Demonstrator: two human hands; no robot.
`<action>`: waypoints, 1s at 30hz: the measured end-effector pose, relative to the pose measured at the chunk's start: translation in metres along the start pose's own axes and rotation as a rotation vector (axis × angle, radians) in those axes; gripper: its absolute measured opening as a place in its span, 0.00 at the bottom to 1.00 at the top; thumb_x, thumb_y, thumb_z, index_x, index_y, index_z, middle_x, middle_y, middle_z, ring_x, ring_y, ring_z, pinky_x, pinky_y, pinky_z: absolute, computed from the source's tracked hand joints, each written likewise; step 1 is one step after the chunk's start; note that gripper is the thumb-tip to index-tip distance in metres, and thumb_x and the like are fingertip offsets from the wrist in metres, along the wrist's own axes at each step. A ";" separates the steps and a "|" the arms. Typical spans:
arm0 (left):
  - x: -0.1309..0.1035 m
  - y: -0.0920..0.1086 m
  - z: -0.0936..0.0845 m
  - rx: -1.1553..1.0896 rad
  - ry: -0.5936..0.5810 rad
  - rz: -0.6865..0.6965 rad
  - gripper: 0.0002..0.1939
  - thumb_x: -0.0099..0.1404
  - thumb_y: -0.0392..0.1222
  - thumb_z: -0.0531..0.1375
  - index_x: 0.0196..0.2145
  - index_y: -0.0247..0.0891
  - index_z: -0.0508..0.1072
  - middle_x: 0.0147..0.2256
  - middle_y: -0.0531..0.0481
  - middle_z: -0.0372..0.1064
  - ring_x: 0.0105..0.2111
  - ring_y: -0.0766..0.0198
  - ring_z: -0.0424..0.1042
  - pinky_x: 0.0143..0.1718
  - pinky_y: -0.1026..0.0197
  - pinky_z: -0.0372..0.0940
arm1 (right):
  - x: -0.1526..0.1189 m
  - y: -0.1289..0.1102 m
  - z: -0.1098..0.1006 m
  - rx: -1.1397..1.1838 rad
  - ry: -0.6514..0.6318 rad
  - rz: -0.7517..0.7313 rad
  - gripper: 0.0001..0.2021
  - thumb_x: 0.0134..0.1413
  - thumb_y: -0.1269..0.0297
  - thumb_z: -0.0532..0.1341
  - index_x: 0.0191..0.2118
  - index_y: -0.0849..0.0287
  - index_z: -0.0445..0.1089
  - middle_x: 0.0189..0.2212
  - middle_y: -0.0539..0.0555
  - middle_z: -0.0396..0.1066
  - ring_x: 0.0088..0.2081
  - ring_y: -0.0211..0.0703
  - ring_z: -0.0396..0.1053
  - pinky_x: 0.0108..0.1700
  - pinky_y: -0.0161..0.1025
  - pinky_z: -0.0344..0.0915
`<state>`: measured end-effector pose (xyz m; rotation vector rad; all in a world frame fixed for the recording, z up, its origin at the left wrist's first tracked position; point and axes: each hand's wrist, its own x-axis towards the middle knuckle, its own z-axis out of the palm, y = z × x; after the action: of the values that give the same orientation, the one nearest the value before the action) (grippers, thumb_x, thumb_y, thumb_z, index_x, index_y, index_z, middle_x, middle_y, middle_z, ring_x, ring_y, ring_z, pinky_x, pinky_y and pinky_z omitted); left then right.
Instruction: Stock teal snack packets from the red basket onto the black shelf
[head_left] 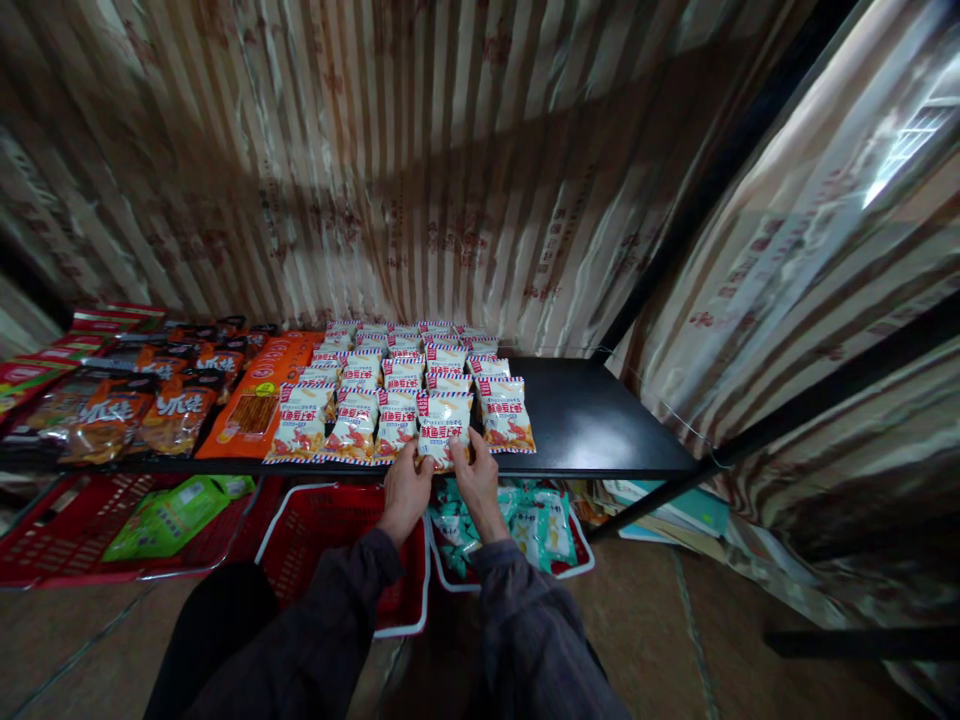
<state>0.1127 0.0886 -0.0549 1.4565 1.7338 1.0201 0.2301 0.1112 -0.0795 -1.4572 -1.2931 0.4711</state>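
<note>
My left hand [408,490] and my right hand [478,484] grip the lower corners of a white snack bag [444,420] with red lettering and blue-striped edges. This bag is at the front edge of the black shelf [592,415], in line with matching bags. To its left is another snack bag [397,424] of the same kind, and to its right stands one more snack bag [506,412]. Several rows of these bags reach back towards the curtain. My fingers are closed at the bag's bottom edge, and the fingertips behind it are hidden.
Left along the shelf lie orange packets [251,410], dark-topped snack bags [112,415] and red-green packets [45,370]. Below are a red basket [300,500], another basket [450,583] with teal packets, and one [45,570] with a green pouch [176,515]. A patterned curtain [420,170] hangs behind.
</note>
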 end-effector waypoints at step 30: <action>0.006 0.011 0.040 -0.092 0.081 0.098 0.28 0.60 0.34 0.51 0.59 0.32 0.56 0.53 0.38 0.65 0.53 0.58 0.65 0.55 0.57 0.59 | 0.024 0.018 0.004 -0.169 0.063 -0.031 0.25 0.55 0.51 0.52 0.49 0.64 0.68 0.45 0.63 0.73 0.45 0.51 0.71 0.48 0.45 0.65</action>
<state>0.1512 0.1018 -0.0648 1.4724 1.6615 1.2099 0.2431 0.1373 -0.0884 -1.5765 -1.3294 0.2985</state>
